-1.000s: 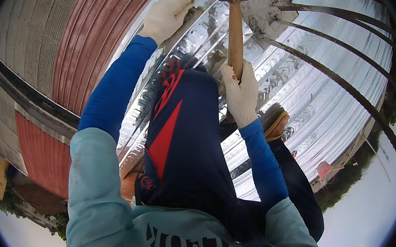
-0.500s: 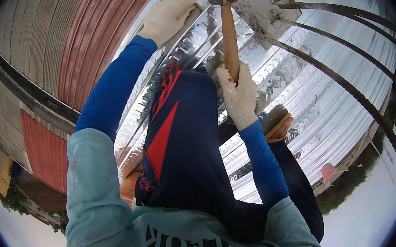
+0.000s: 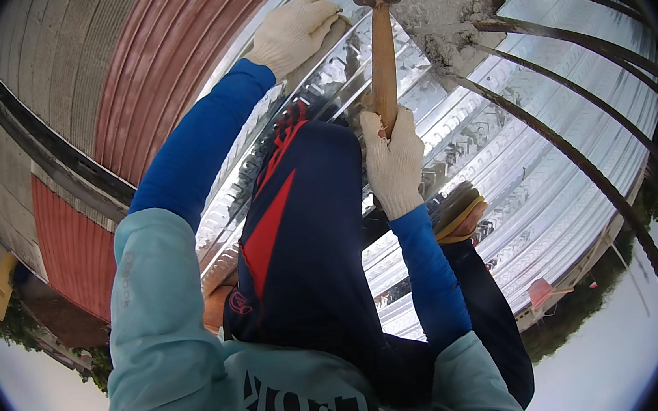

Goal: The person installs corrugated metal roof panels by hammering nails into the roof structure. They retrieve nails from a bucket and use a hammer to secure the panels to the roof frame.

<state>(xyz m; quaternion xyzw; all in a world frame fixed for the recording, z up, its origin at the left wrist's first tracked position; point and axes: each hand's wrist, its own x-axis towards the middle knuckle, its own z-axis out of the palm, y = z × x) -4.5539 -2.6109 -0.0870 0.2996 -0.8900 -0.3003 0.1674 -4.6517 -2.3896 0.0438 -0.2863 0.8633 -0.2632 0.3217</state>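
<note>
My right hand (image 3: 394,159), in an off-white knitted glove, is wrapped round the wooden handle of a ball-peen hammer (image 3: 382,62). The dark metal head points away from me, raised over the shiny sheeting. My left hand (image 3: 296,33), gloved the same way, is low at the far edge of the metal sheeting (image 3: 465,133). Its thumb and fingers are drawn together in a pinch; whatever lies between the fingertips is too small to make out. Under that hand runs a dull grey-brown strip (image 3: 313,55).
Rough concrete (image 3: 437,9) with bent, rusty rebar (image 3: 578,158) curving out stands at the far right. Beyond the sheeting's left edge lies a red ribbed roof (image 3: 164,55) at another level. A red object (image 3: 540,291) sits near the sheeting's right edge. My sandalled foot (image 3: 460,213) rests on the ridges.
The view has shifted slightly. My left hand has moved a little to the right and nearer, still pinched at the edge. The hammer stays in nearly the same raised pose.
</note>
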